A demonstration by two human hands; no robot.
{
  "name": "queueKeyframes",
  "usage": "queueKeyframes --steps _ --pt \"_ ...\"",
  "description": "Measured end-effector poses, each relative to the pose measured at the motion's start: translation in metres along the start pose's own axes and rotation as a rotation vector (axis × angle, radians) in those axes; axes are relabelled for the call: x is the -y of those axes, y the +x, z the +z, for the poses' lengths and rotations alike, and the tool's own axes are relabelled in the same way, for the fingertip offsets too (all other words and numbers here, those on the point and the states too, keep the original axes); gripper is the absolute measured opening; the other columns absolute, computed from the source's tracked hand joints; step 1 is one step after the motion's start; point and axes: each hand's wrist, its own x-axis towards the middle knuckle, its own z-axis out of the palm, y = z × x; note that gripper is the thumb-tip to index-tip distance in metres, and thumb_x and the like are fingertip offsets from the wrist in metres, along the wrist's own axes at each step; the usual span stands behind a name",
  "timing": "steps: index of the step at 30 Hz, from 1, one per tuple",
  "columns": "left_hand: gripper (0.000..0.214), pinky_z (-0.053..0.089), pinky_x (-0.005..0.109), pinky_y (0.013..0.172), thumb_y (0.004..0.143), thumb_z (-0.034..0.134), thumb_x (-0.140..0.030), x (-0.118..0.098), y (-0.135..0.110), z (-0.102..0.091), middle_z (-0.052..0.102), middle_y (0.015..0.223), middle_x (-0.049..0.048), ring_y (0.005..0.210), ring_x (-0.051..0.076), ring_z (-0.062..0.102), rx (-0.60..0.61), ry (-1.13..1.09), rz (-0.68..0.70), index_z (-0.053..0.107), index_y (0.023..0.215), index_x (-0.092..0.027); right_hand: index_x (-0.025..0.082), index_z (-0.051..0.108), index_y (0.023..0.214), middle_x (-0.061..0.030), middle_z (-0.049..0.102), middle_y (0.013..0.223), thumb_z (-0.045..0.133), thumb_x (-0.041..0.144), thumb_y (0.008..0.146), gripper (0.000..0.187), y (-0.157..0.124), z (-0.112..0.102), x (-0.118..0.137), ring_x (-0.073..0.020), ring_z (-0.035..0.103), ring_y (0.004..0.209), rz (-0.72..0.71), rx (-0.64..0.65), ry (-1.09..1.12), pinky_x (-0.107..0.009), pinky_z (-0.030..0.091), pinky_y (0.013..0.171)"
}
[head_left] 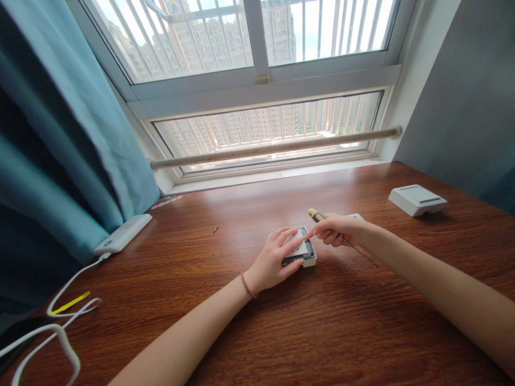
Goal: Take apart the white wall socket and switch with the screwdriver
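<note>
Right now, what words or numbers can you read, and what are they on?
None can be read anywhere.
Plugged-in white device: its dark mark is too small to read.
Table by the curtain: coloured marks too blurred to read.
Screwdriver and white box under the left hand: no readable lettering.

wall socket (304,249): white box, dark inner frame exposed around a white middle plate, lying flat on the table (241,332), partly covered by the left hand (274,258) | screwdriver (316,215): yellow-and-dark handle, long thin shaft, held slanting in the right hand (336,229), tip pointing away from the socket
</note>
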Motion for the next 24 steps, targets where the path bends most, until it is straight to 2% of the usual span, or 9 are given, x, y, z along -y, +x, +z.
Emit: queueKeyframes --steps 3,6,9,13,17,24 --pt "0.047 0.027 0.044 0.106 0.083 0.051 -0.037 0.000 0.000 0.000 0.041 0.134 0.0092 0.126 0.025 0.031 0.001 -0.012 -0.005 0.044 0.127 -0.024 0.014 0.046 0.073 0.0130 0.024 0.046 0.055 0.010 0.071 0.010 0.008 -0.009 -0.003 0.0009 0.020 0.032 0.079 0.080 0.104 -0.007 0.012 0.030" --pt "0.047 0.027 0.044 0.106 0.081 0.054 -0.035 -0.002 -0.001 -0.001 0.042 0.133 0.0091 0.126 0.025 0.032 -0.004 -0.036 -0.019 0.045 0.127 -0.025 0.013 0.048 0.077 0.0128 0.023 0.045 0.049 0.010 0.075 0.004 0.014 -0.015 -0.005 0.0002 0.021 0.031 0.107 0.108 0.126 -0.006 0.013 0.028" --pt "0.047 0.027 0.044 0.106 0.078 0.059 -0.035 -0.005 0.001 -0.003 0.044 0.132 0.0083 0.125 0.025 0.034 -0.021 -0.084 -0.056 0.049 0.123 -0.026 0.011 0.051 0.084 0.0126 0.023 0.045 0.044 0.010 0.077 0.009 0.015 -0.017 -0.005 -0.0001 0.021 0.030 0.113 0.125 0.139 -0.006 0.015 0.028" --pt "0.031 0.033 0.042 0.102 0.077 0.061 -0.037 -0.010 0.013 -0.007 0.053 0.121 0.0068 0.117 0.024 0.043 -0.061 -0.180 -0.181 0.062 0.105 -0.026 0.009 0.053 0.088 0.0125 0.022 0.045 0.040 0.009 0.078 0.016 0.015 -0.019 -0.005 -0.0005 0.020 0.030 0.121 0.147 0.147 -0.005 0.017 0.027" --pt "0.017 0.040 0.038 0.094 0.073 0.066 -0.030 -0.010 0.030 -0.006 0.061 0.107 0.0058 0.104 0.022 0.054 -0.089 -0.269 -0.286 0.067 0.088 -0.022 0.010 0.052 0.087 0.0125 0.022 0.044 0.040 0.010 0.077 0.015 0.017 -0.022 -0.006 -0.0011 0.020 0.029 0.124 0.168 0.150 -0.005 0.017 0.026" --pt "0.006 0.044 0.035 0.088 0.067 0.070 -0.027 -0.007 0.046 -0.003 0.065 0.096 0.0035 0.093 0.021 0.059 -0.111 -0.265 -0.322 0.070 0.071 -0.023 0.009 0.053 0.086 0.0124 0.023 0.044 0.044 0.011 0.076 0.014 0.018 -0.026 -0.006 -0.0012 0.022 0.029 0.131 0.193 0.134 -0.005 0.018 0.026"
